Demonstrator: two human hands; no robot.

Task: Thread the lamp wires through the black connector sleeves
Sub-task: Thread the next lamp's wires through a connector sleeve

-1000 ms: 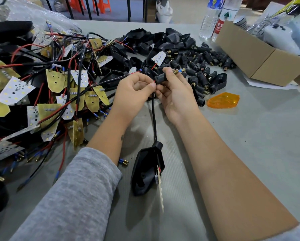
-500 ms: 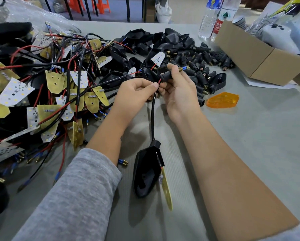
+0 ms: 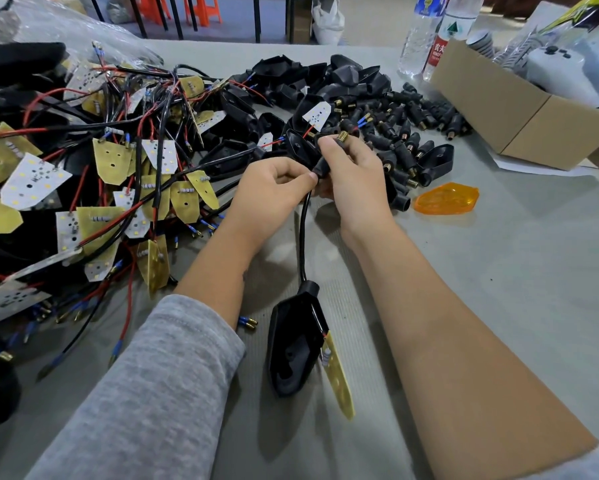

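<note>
Dozens of wired LED boards [image 3: 34, 183] heaped far left, unsleeved, waiting. Left hand [image 3: 270, 192] curled, pinching black cable [image 3: 303, 237] just below sleeve. Connector sleeve [image 3: 322, 166] pinched in right hand [image 3: 355, 181], brass threaded tip [image 3: 342, 136] poking out above fingers. Judged: sleeve already run onto wires of this lamp, seating nearly done. Lamp housing [image 3: 293, 344] with yellow board lying near, between forearms. Loose sleeves [image 3: 412, 133] piled right of hands, beside orange lens [image 3: 447, 199] and cardboard box [image 3: 520, 112]. Most of batch left.
</note>
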